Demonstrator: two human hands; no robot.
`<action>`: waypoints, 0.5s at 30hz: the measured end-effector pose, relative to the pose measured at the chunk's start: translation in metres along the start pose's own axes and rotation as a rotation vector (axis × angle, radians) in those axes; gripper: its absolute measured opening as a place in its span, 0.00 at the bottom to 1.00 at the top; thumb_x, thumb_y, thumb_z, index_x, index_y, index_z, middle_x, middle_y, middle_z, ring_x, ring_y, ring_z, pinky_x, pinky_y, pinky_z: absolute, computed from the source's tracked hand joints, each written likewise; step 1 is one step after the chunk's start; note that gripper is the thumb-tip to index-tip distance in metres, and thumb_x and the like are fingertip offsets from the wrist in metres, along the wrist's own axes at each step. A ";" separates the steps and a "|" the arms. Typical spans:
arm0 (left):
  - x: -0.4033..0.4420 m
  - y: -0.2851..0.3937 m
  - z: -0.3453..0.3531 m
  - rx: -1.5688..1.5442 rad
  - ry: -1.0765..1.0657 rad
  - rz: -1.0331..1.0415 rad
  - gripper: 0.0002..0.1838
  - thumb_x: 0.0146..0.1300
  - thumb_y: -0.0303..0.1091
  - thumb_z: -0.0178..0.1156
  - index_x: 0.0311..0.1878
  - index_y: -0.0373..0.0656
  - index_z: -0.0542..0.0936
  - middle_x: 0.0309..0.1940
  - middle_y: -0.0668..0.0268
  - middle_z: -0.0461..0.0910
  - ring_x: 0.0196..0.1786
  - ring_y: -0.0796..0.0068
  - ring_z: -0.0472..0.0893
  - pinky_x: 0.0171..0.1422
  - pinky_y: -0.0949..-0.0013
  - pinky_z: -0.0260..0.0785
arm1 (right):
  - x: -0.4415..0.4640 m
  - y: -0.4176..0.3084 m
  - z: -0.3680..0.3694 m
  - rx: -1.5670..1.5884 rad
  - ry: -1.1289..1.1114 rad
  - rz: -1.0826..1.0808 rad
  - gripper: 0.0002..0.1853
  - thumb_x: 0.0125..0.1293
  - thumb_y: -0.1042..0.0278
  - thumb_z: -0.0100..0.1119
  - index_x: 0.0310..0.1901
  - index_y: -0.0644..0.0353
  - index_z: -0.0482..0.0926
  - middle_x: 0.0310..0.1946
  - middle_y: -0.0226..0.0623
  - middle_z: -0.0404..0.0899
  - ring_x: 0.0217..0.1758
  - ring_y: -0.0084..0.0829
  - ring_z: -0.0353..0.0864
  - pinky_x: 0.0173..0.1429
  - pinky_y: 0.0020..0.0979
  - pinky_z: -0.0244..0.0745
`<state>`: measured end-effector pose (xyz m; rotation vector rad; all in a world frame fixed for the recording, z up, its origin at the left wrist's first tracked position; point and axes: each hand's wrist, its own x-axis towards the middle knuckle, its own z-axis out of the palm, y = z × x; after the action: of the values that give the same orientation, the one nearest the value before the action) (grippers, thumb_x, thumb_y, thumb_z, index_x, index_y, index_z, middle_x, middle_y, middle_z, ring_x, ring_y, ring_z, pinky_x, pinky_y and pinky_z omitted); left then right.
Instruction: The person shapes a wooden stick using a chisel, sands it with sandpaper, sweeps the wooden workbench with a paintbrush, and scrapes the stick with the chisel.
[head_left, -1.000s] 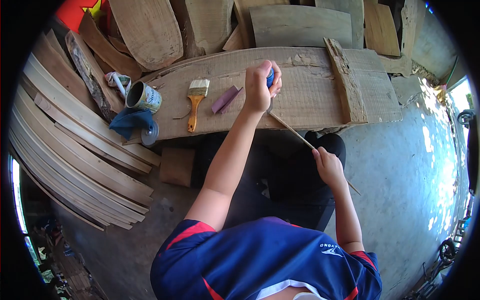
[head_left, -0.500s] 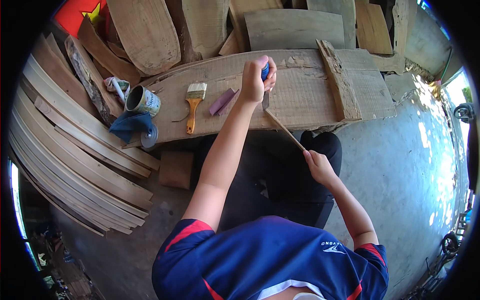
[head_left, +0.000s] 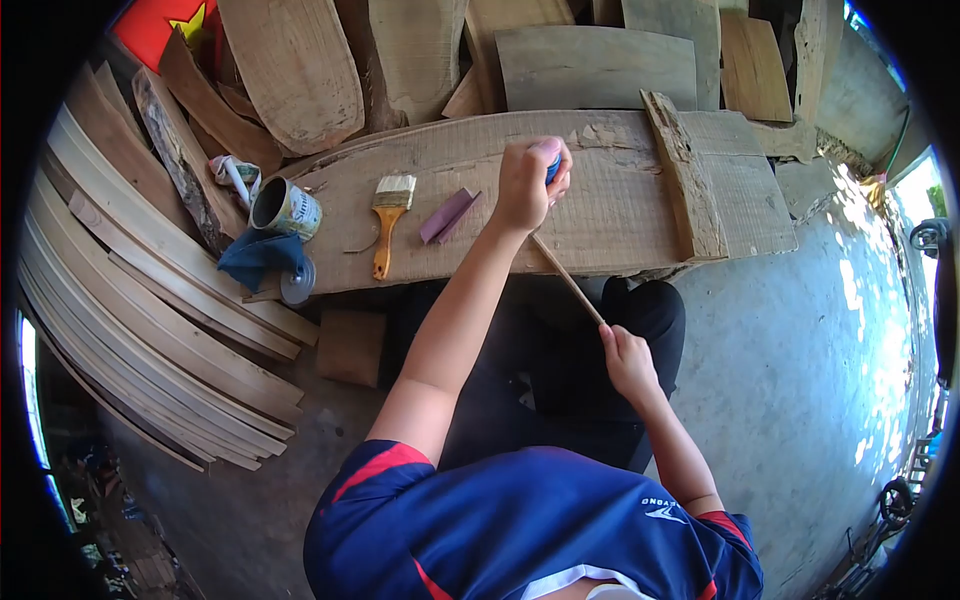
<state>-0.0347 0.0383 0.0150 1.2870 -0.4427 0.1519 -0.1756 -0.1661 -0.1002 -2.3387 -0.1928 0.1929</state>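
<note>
My left hand (head_left: 527, 188) is closed around the blue handle of a chisel (head_left: 553, 168), thumb on top, over the near half of a wide wooden board (head_left: 610, 215). Its blade is hidden behind the hand now. A thin wooden stick (head_left: 568, 280) slants from beneath that fist, past the board's near edge, down to my right hand (head_left: 630, 362). My right hand pinches the stick's lower end above my knee. Left of the chisel, a folded piece of purple sandpaper (head_left: 450, 216) and a paintbrush (head_left: 390, 222) with a wooden handle lie on the board.
An open tin can (head_left: 287, 208), a dark blue cloth (head_left: 262, 258) and a clear disc (head_left: 298, 283) sit at the board's left end. A rough wood strip (head_left: 686, 180) crosses its right side. Long wooden slats (head_left: 170, 330) are stacked at left; planks (head_left: 600, 68) lean behind.
My left hand has come down and slightly right with the chisel, and its blade has gone out of sight. My right hand has drawn a little toward my body, still holding the stick.
</note>
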 end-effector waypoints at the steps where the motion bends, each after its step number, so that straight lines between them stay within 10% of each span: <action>1: 0.000 0.002 0.003 0.025 -0.015 -0.009 0.23 0.62 0.49 0.41 0.17 0.43 0.64 0.07 0.74 0.57 0.10 0.86 0.55 0.15 0.78 0.46 | 0.000 -0.001 -0.002 -0.008 0.001 0.017 0.23 0.71 0.53 0.42 0.25 0.65 0.69 0.21 0.56 0.72 0.30 0.58 0.74 0.34 0.51 0.66; 8: 0.016 0.085 0.024 0.008 -0.014 0.121 0.38 0.57 0.75 0.29 0.14 0.46 0.60 0.05 0.75 0.52 0.08 0.83 0.51 0.14 0.76 0.42 | -0.003 -0.044 -0.049 -0.005 0.086 0.011 0.23 0.71 0.54 0.43 0.24 0.65 0.68 0.17 0.53 0.70 0.26 0.56 0.73 0.29 0.47 0.65; 11: 0.009 0.080 0.022 0.000 -0.036 0.153 0.37 0.60 0.72 0.28 0.14 0.46 0.61 0.05 0.74 0.53 0.09 0.82 0.52 0.14 0.76 0.44 | -0.004 -0.046 -0.048 -0.027 0.100 0.021 0.23 0.71 0.54 0.43 0.24 0.64 0.67 0.17 0.53 0.71 0.25 0.56 0.73 0.28 0.47 0.65; 15: 0.001 -0.002 0.001 0.031 0.050 0.028 0.24 0.63 0.49 0.54 0.16 0.45 0.65 0.10 0.76 0.62 0.14 0.87 0.61 0.17 0.79 0.50 | 0.002 -0.010 -0.009 -0.179 0.079 0.033 0.21 0.69 0.51 0.45 0.26 0.62 0.68 0.18 0.53 0.73 0.27 0.56 0.76 0.31 0.52 0.69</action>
<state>-0.0337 0.0363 0.0134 1.3046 -0.4172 0.2149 -0.1724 -0.1646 -0.0869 -2.5237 -0.1378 0.1030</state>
